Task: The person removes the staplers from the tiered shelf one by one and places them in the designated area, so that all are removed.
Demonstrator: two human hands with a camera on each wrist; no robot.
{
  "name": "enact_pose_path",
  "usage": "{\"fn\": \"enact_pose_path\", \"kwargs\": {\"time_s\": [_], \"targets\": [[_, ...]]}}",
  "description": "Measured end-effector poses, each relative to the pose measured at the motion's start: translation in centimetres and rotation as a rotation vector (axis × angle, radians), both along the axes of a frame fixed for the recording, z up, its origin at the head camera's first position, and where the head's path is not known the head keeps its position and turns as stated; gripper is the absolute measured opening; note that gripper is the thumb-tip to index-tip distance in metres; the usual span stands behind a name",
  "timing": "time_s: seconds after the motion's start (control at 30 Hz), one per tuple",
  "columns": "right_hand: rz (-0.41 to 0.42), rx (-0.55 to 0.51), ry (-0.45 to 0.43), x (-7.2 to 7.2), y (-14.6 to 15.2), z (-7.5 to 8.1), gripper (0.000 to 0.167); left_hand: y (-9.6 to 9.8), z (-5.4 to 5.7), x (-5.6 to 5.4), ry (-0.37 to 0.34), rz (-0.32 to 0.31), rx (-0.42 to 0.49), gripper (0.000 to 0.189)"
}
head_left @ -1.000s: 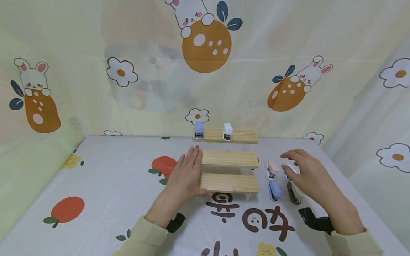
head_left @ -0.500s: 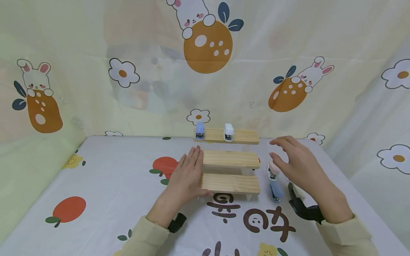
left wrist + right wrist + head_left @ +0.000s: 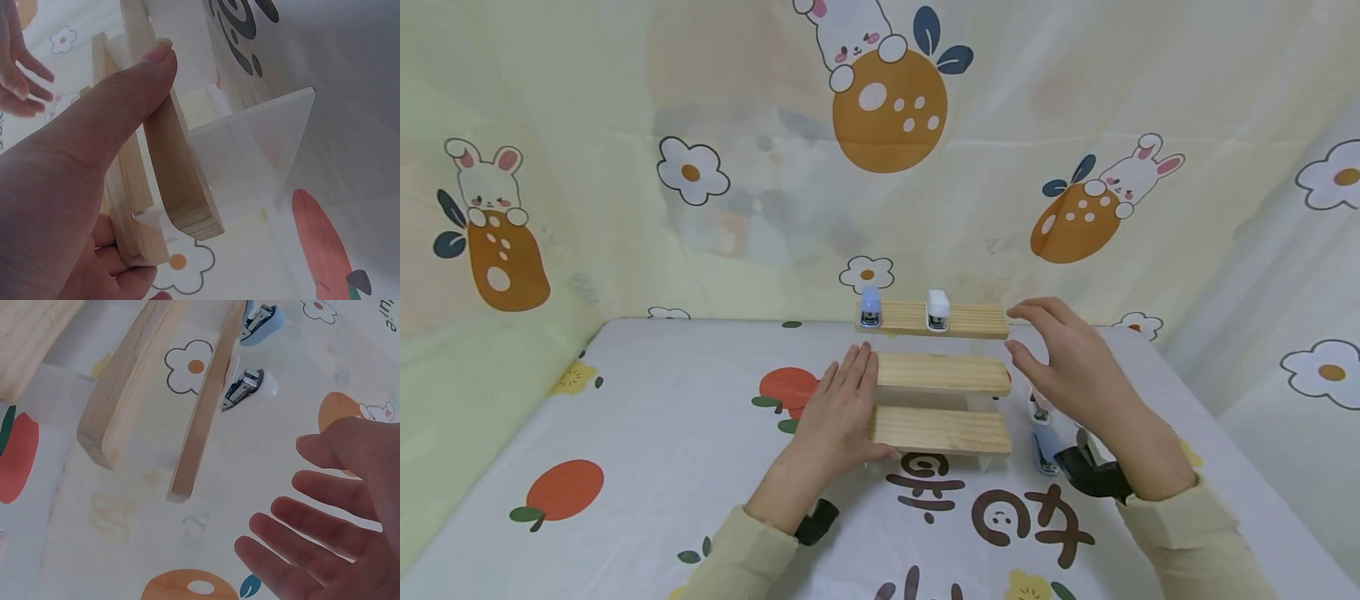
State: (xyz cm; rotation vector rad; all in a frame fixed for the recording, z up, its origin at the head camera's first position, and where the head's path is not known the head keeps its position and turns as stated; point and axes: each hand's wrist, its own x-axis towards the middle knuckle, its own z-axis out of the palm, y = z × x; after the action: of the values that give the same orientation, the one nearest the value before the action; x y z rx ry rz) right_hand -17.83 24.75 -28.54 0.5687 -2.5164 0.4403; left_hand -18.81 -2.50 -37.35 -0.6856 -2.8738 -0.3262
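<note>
A three-step wooden display stand (image 3: 940, 429) with clear supports stands mid-table. My left hand (image 3: 838, 408) holds its left end; in the left wrist view the thumb lies over the lower board (image 3: 178, 169) and the fingers bend at the end of the middle board (image 3: 128, 187). A blue mini stapler (image 3: 870, 307) and a white mini stapler (image 3: 937, 310) stand on the top board (image 3: 973, 321). Beside that board's right end, my right hand (image 3: 1067, 358) hovers with thumb and fingers spread, holding nothing; the right wrist view shows bare space between the hand and the top board (image 3: 203, 419).
To the right of the stand lies another blue stapler (image 3: 1045, 450), with a pale pink stapler (image 3: 1040, 408) behind it, partly hidden by my right hand. A dark stapler (image 3: 1082, 437) shows partly behind the black wrist strap (image 3: 1093, 475). A patterned cloth (image 3: 760, 233) hangs behind.
My right hand has moved left and away from me, from over the staplers on the table to the top board's right end. The left hand and the stand have stayed put.
</note>
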Motion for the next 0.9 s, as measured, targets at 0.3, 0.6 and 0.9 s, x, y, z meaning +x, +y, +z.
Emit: {"fn": "enact_pose_path", "kwargs": {"time_s": [0.3, 0.6, 0.9], "targets": [[0.033, 0.002, -0.001, -1.0, -1.1, -0.1, 0.039, 0.0, 0.0, 0.0, -0.002, 0.002, 0.002, 0.134], [0.054, 0.003, -0.021, -1.9, -2.6, 0.1, 0.038, 0.0, 0.0, 0.0, -0.004, 0.005, 0.004, 0.134], [0.068, 0.009, -0.064, -3.1, -4.2, 0.0, 0.04, 0.0, 0.0, 0.0, -0.011, 0.008, 0.006, 0.134]]}}
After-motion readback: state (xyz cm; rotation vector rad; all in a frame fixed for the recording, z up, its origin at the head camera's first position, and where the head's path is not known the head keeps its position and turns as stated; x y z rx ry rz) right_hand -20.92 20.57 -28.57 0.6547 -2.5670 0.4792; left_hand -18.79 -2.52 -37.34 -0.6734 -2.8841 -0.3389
